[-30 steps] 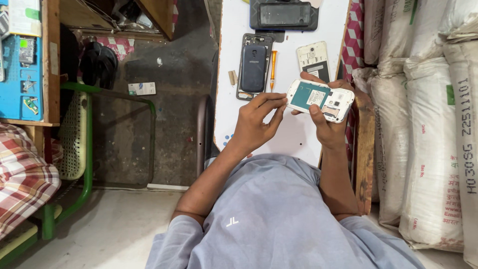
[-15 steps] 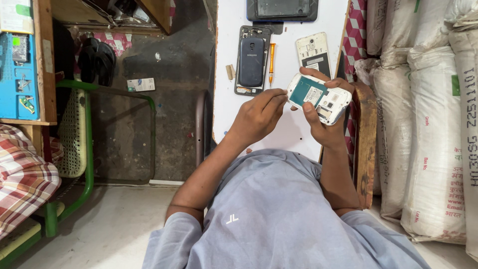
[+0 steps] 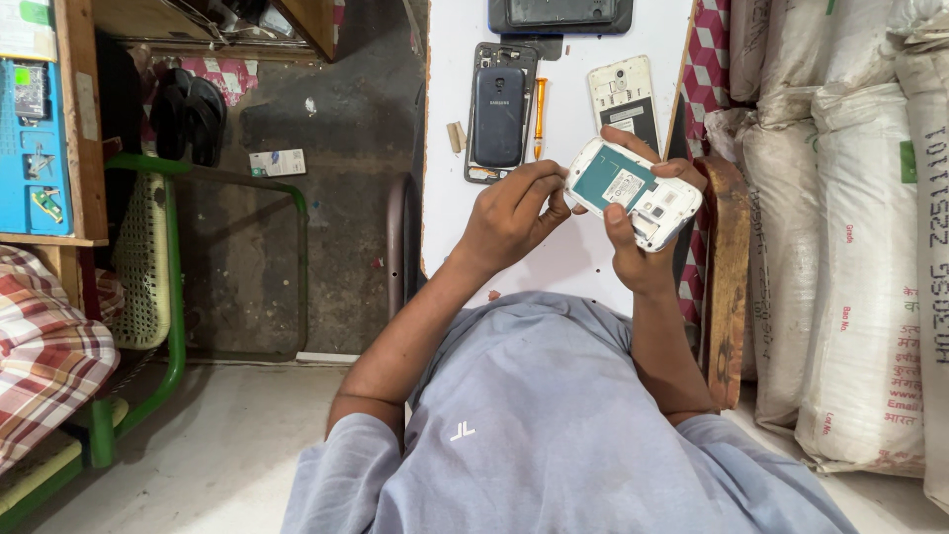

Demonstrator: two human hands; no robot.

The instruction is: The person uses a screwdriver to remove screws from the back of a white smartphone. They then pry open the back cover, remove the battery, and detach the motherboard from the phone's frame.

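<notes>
left hand point(image 3: 509, 213) has closed onto white phone's point(image 3: 633, 193) edge, right hand point(image 3: 638, 237) gripping.

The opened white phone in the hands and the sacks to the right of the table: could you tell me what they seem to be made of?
The opened white phone looks like hard moulded plastic, smooth and slightly glossy, with a teal panel inside; the right hand grips it and the left hand touches its edge. The sacks look like woven plastic fabric: matt, creased and bulging.

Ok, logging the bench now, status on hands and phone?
Right hand cradles opened white phone. Left hand fingertips at its edge. Nothing blocking; dark phone lies apart.
</notes>
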